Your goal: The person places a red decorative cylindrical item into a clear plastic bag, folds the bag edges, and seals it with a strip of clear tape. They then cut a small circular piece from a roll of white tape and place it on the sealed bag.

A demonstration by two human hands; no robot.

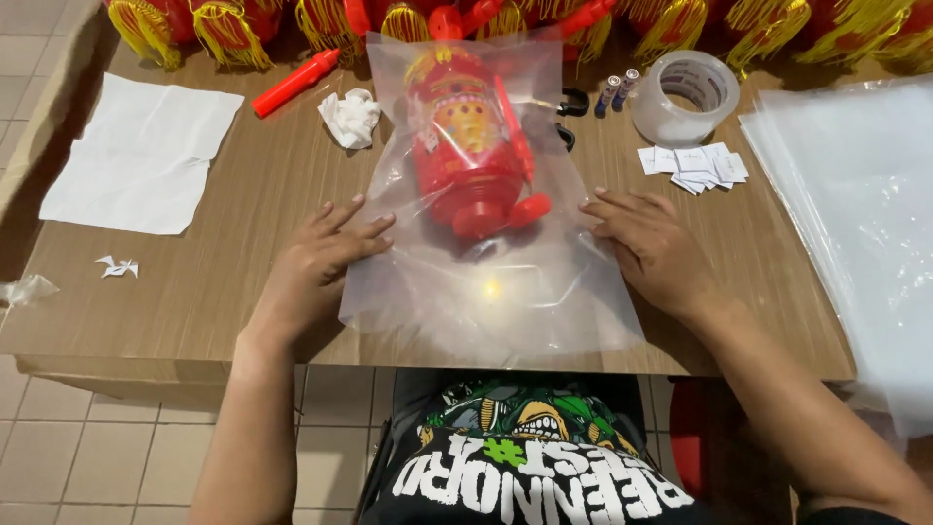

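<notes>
A red and yellow toy lantern [466,136] lies inside a clear plastic bag [486,292] on the wooden table [175,292]. My left hand [316,262] rests flat on the bag's left edge, fingers spread. On the bag's right edge my right hand [651,248] presses down flat, fingers together. Neither hand grips anything. The bag's open end points toward me, near the table's front edge.
A stack of clear bags [855,214] lies at the right. A tape roll [685,97], small paper slips [695,165] and two small batteries [617,92] sit behind my right hand. A red handle [296,83], crumpled tissue [350,117] and white sheet [141,156] lie left. More lanterns [224,24] line the back.
</notes>
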